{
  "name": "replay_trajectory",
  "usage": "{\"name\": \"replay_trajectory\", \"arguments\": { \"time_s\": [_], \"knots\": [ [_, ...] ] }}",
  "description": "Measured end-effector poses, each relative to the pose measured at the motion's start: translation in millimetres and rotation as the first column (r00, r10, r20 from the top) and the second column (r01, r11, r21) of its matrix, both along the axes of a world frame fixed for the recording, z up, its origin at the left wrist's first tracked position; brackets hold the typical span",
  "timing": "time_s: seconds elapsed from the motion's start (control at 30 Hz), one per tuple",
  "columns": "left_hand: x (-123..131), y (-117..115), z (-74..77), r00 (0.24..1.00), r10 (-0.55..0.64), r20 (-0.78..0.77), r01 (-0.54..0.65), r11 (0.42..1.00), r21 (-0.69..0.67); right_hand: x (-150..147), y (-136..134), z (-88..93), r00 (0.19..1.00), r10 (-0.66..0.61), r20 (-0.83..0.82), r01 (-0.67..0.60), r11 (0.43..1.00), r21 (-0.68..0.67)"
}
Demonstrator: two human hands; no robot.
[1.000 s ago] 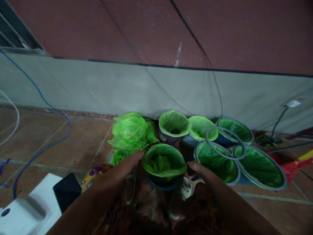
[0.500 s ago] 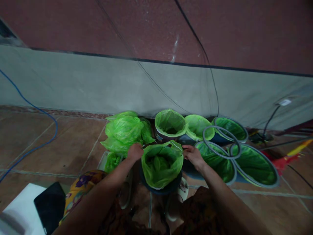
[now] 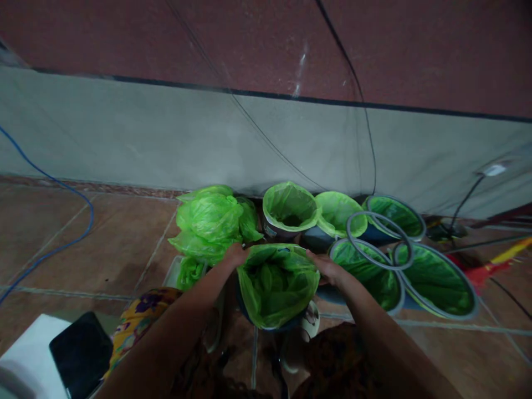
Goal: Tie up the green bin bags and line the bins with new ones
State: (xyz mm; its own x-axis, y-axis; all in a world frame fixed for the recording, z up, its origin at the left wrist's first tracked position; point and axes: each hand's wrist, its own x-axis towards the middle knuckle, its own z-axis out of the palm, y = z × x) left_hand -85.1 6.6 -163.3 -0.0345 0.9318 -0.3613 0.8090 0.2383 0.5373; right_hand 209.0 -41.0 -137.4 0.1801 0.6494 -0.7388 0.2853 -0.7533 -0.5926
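A green plastic bag lines a dark bin that stands between my feet. My left hand grips the bag's edge at its far left, fingers closed. At the far right of the same edge, my right hand pinches the plastic, its fingertips partly behind the bag. The bag's mouth is spread wide between both hands, with loose folds inside. Its near edge hangs over the front of the bin and covers most of the rim.
Several lined bins, among them a blue bin, stand to the right. Loose grey rings lie across them. A heap of green bags sits left by the wall. A black phone-like slab and a blue cable are further left.
The bag's mouth has been pulled wider and over the bin's front. My right hand has shifted slightly right and down, and its far edge is now taut.
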Motion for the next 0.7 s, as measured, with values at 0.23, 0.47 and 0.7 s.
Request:
{"name": "replay_trajectory", "arguments": {
  "time_s": [0.23, 0.47, 0.7],
  "knots": [
    [4, 4, 6.3, 0.997, -0.038, -0.064, 0.039, 0.999, 0.015, 0, 9, -20.8, 1.000, -0.008, -0.001, 0.008, 0.966, 0.259],
    [-5, -2, 8.4, 0.984, 0.173, -0.045, -0.170, 0.983, 0.070, 10, 17, -10.7, 0.967, -0.250, -0.047, 0.243, 0.854, 0.460],
    [-20, -5, 6.7, 0.954, 0.270, -0.129, -0.269, 0.963, 0.032, 15, 11, -8.7, 0.973, -0.221, 0.066, 0.169, 0.878, 0.449]
  ]
}}
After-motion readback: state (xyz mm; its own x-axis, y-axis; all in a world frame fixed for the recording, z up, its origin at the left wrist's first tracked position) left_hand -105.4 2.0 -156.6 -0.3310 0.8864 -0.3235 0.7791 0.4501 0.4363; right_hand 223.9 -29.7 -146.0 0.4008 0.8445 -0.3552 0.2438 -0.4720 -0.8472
